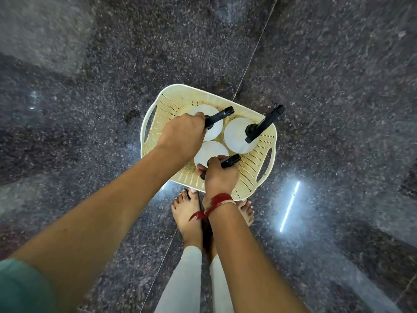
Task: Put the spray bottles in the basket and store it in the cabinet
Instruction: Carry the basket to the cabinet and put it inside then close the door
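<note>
A cream perforated basket (pixel 252 172) with side handles sits on the dark floor just in front of my feet. Three white spray bottles with black trigger heads stand upright inside it. My left hand (pixel 182 134) grips the black head of the far-left bottle (pixel 214 129). My right hand (pixel 220 177) grips the head of the near bottle (pixel 208 152). The third bottle (pixel 237 136) stands free at the right, its black trigger (pixel 265 124) pointing over the basket rim.
Polished dark speckled stone floor (pixel 90 98) all around, with a thin joint line running diagonally and a bright light reflection (pixel 290 205) at the right. My bare feet (pixel 187 213) stand right behind the basket. No cabinet is in view.
</note>
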`<control>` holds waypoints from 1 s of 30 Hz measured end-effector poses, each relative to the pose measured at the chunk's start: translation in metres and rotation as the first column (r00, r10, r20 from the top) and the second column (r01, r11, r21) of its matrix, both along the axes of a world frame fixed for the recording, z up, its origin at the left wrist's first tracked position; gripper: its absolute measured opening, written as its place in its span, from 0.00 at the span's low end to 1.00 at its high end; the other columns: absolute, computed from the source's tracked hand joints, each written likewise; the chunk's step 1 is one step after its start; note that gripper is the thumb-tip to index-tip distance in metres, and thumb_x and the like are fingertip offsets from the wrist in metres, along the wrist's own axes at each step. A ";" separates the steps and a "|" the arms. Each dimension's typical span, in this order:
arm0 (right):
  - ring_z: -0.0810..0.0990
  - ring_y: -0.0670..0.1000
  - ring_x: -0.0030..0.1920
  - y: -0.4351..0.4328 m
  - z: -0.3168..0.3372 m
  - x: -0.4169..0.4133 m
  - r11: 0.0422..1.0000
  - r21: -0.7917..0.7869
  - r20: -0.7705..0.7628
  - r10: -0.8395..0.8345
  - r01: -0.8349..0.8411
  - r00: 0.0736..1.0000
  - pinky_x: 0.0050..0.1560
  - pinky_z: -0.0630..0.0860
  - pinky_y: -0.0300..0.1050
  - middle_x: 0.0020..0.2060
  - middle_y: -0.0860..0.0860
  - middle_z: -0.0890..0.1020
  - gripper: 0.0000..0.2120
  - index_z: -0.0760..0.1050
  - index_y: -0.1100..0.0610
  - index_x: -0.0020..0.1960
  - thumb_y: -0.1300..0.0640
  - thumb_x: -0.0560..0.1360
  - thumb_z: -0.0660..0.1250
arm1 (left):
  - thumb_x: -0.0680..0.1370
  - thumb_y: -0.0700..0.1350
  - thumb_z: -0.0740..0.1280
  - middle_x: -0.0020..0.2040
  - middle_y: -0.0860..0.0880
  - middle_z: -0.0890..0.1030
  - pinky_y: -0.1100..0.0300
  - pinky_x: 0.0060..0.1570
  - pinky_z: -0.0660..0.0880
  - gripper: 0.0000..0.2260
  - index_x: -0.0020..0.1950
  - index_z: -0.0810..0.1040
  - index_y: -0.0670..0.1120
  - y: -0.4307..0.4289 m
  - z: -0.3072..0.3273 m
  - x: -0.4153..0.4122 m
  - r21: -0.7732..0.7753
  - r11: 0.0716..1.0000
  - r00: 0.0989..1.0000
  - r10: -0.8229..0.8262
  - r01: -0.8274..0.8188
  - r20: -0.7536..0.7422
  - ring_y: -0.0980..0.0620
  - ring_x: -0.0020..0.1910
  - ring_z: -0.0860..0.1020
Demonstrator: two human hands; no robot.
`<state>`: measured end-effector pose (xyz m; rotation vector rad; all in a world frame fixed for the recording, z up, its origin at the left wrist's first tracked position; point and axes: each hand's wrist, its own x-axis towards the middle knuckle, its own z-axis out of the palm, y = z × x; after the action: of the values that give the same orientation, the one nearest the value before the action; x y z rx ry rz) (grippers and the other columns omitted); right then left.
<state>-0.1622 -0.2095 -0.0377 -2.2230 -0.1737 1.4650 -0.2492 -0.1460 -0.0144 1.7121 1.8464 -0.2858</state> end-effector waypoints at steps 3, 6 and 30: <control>0.83 0.66 0.40 0.000 0.003 -0.003 1.000 -0.021 0.011 -0.001 0.001 1.000 0.44 0.81 0.59 0.57 0.64 0.76 0.10 0.70 0.60 0.52 0.65 0.71 0.61 | 0.82 0.46 0.58 0.47 0.38 0.80 0.52 0.35 0.66 0.11 0.57 0.72 0.39 0.000 -0.001 0.001 -0.025 1.000 1.000 0.002 -0.003 -0.025 0.38 0.44 0.78; 0.81 0.66 0.50 0.002 0.010 0.000 0.989 -0.101 -0.019 0.105 -0.107 0.994 0.55 0.77 0.63 0.60 0.63 0.75 0.20 0.69 0.60 0.62 0.58 0.71 0.67 | 0.82 0.47 0.58 0.49 0.38 0.81 0.52 0.36 0.67 0.12 0.58 0.72 0.39 0.002 0.001 0.002 -0.080 0.997 0.999 0.018 -0.021 -0.035 0.37 0.47 0.79; 0.84 0.62 0.40 0.100 0.024 0.075 0.763 -0.004 0.377 0.600 -0.647 0.706 0.45 0.81 0.60 0.44 0.63 0.83 0.15 0.69 0.63 0.54 0.53 0.73 0.61 | 0.77 0.49 0.68 0.37 0.50 0.83 0.62 0.25 0.63 0.07 0.48 0.76 0.45 -0.075 0.004 0.074 -0.033 0.995 0.964 -0.099 0.093 -0.245 0.50 0.33 0.83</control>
<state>-0.0870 -0.1094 -0.0133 -2.4173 -1.2262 1.2607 -0.1753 -0.2214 -0.0104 1.8222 1.9271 -0.5798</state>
